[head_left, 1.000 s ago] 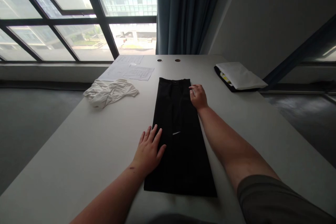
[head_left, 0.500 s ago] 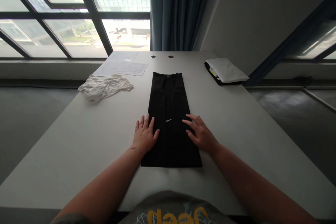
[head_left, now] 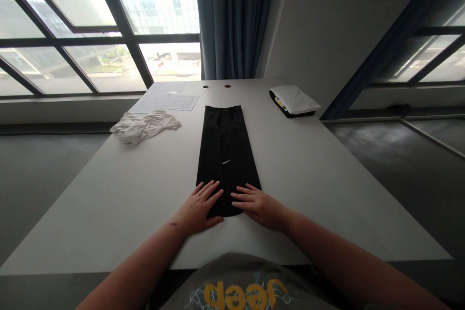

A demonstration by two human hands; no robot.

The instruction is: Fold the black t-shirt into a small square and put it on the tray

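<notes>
From where I stand, the biggest thing is the broad white surface (head_left: pixel 308 169), reaching from the person's body to the far end by the window (head_left: pixel 76 65). A blue curtain (head_left: pixel 232 19) hangs behind that far end, beside the bright panes. At the near edge is the front of a grey shirt (head_left: pixel 189 295) with yellow lettering.

The black garment (head_left: pixel 227 140) lies flat and folded in a long strip down the middle of the surface, its banded end pointing away from the person and its other end close to them. Over to the left and farther back is a crumpled white cloth (head_left: pixel 143 128), with printed papers (head_left: pixel 160 97) just beyond it; I can't tell whether they touch. On the far right, a white packet (head_left: pixel 296 99) rests on a flat black item (head_left: pixel 288 114), with a bit of yellow showing between the two, well apart from the garment.

Both hands are at the garment's near end, palms down. The left hand (head_left: pixel 199 210) lies over its left edge, fingers spread and unclenched, the thumb out over the bare surface. The right hand (head_left: pixel 265 208) lies over its right edge, fingers loosely extended, gripping nothing, pointing in toward the left.

Smallest of all are two round holes (head_left: pixel 227 86) near the far edge of the surface and a slim white mark (head_left: pixel 226 162) on the garment, just ahead of the fingers.
</notes>
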